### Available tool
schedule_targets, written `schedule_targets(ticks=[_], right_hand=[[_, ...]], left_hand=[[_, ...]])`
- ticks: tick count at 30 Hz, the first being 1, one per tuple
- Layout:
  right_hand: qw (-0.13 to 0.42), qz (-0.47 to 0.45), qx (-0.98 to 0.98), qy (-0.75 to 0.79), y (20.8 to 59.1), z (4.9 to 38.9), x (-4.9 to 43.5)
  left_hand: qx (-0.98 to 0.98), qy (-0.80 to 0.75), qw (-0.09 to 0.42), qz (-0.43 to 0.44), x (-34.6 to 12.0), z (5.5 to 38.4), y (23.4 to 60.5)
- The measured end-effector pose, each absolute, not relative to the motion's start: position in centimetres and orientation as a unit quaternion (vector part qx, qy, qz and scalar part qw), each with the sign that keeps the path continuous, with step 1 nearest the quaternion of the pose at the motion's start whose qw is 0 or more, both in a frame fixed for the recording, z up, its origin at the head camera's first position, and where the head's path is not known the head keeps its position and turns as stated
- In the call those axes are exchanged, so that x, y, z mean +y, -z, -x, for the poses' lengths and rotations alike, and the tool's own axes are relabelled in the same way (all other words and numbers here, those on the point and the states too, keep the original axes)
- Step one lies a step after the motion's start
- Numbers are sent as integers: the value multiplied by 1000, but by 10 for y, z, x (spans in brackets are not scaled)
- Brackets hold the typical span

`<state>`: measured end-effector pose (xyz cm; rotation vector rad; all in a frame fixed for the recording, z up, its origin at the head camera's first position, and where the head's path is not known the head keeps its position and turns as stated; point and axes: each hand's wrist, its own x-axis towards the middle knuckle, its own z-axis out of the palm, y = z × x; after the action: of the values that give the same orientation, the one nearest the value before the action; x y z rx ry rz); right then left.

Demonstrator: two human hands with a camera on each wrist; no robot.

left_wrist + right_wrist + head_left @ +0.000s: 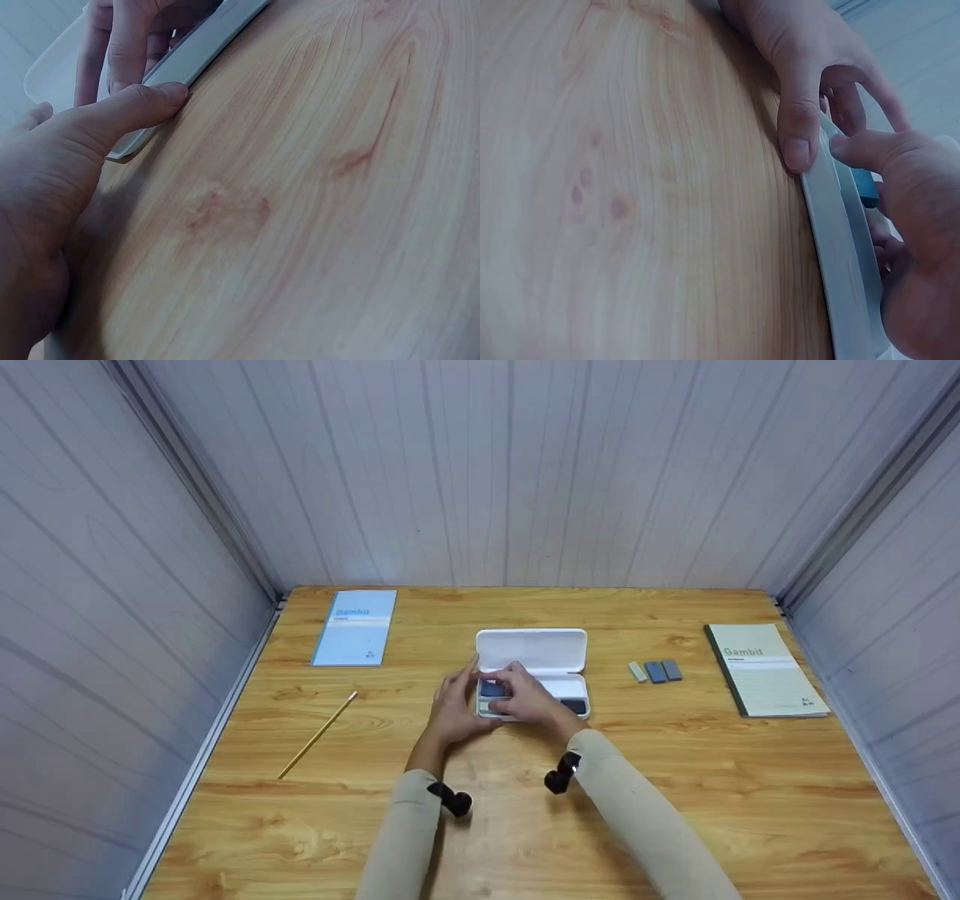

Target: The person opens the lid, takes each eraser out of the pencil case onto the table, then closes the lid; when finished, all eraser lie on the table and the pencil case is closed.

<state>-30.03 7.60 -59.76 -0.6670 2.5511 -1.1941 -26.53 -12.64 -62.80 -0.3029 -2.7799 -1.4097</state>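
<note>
**Left hand (455,709) and right hand (529,697) together at an open white case (564,688)**

At left, a yellow pencil (317,735), slanting from the near left toward a pale tip at its far end. Past it, toward the far left, a blue-spined notebook (356,634), flat on the wooden table (480,847) and marked "Gambit".

Mid-table, the left hand, clamped on the left end of the white case: thumb against the near edge, fingers along the left side to the far corner. Inside, in the far left part, a blue block (491,689). Over it, close beside the left hand, the right hand, with index finger and thumb down in the case around the block; cannot tell whether clamped on it or apart from it. On the far side, the raised lid (532,649). In the near right compartment, a dark block (574,706).

Farther right, well apart from the case, three small blocks (655,672) in a row: pale, blue, grey-blue. Last, at right, a dark-spined notebook (772,675), also flat and marked "Gambit".
</note>
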Motion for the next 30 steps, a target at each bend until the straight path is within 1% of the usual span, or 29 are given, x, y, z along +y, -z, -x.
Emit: schedule_targets(ticks=[8,15,23,26,30], right_hand=[[113,245,870,413,598,301,78],[73,245,855,452,624,313,85],[21,252,814,522,610,303,89],[8,248,800,546,613,304,92],[15,229,781,581,614,307,94]], left_hand=[[-888,451,1,90,-125,265,627],[-888,449,2,96,-125,265,626],[-886,454,5,97,-127,267,627],[-886,452,10,102,-127,267,629],[-886,452,14,106,-127,267,630]])
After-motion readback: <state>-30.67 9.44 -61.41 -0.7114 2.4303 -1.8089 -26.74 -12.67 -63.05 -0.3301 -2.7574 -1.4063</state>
